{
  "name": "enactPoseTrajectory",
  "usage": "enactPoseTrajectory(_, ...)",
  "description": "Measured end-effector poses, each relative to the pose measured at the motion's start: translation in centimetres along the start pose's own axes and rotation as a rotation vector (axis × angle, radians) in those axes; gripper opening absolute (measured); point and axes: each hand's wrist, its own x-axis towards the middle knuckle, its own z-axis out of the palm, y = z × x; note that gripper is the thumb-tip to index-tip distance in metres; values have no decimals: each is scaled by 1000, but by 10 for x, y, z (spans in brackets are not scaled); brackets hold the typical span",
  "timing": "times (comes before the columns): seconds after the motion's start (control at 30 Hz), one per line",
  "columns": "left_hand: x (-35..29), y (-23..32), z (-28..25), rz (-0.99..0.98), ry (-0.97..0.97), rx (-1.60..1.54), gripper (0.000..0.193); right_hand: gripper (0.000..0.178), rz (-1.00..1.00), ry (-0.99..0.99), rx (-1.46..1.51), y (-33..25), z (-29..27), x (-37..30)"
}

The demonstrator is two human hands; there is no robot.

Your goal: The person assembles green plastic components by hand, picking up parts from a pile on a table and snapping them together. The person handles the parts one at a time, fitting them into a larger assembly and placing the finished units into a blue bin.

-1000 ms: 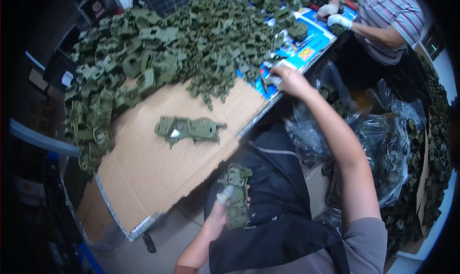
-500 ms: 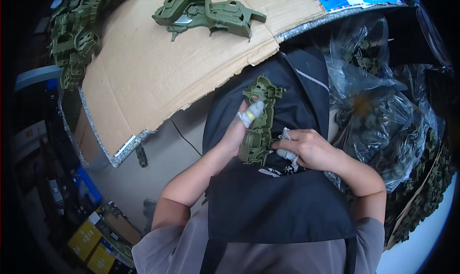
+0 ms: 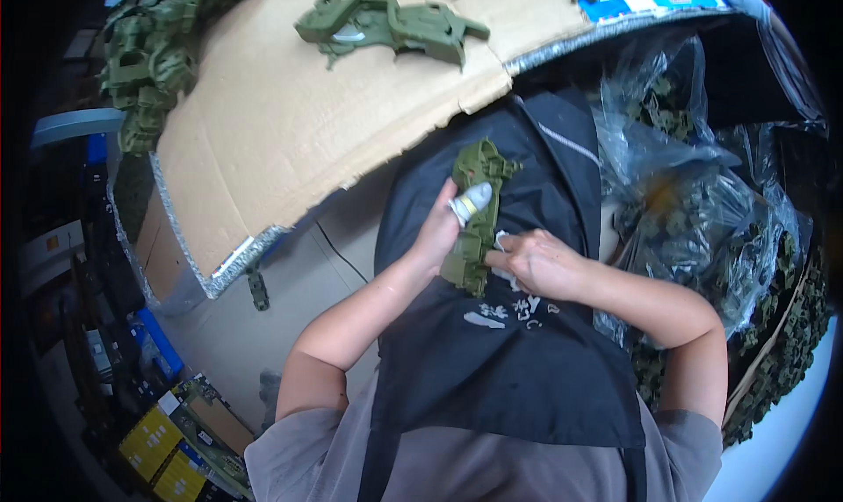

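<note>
Over my lap, my left hand (image 3: pixel 439 232) grips a long olive-green plastic part (image 3: pixel 485 225), which looks like a toy vehicle body with hollow sections. The thumb, in a whitish cover with a yellow band, presses on its upper half. My right hand (image 3: pixel 546 263) has its fingers curled in against the lower right edge of the part, with white wrapping on some of them. Whether a small tool sits between those fingers is hidden. Beneath both hands spreads a black apron (image 3: pixel 509 379) with white printed marks.
A cardboard-covered table (image 3: pixel 263 125) lies ahead, bearing a similar green part (image 3: pixel 395 30) and a pile of green parts (image 3: pixel 149 68). To the right, a clear plastic bag (image 3: pixel 702 225) and a heap of small green pieces (image 3: pixel 781 344) crowd close. Yellow boxes (image 3: pixel 154 441) stand lower left.
The green part has turned a little in my left hand, showing its hollow side less. My right hand has shifted slightly left and up along its edge.
</note>
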Motion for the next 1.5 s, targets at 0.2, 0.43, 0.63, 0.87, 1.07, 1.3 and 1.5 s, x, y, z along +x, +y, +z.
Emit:
enactPoseTrajectory(0.2, 9, 0, -7, -23, -65, 172, 40, 25, 29, 97, 6, -1, 14, -6)
enactPoseTrajectory(0.43, -46, 43, -17, 184, -109, 155, 54, 42, -140, 427, -7, -18, -149, 51)
enactPoseTrajectory(0.63, -80, 122, -19, 496, 17, -82, 56, 61, -67, 689, -449, 58, -115, 142)
enactPoseTrajectory(0.87, -32, 122, -41, 611, 76, -152, 52, 61, -114, 952, 281, -15, -79, 94)
enactPoseTrajectory(1.07, -29, 122, 16, 806, 210, 4, 83, 64, -68, 829, 166, -40, -56, 75)
enactPoseTrajectory(1.3, -15, 109, 16, 824, 227, 13, 69, 63, -104, 748, 179, -34, -68, 62)
enactPoseTrajectory(1.5, -21, 99, 1, 737, 216, 64, 68, 63, -50, 684, 263, -32, -77, 46)
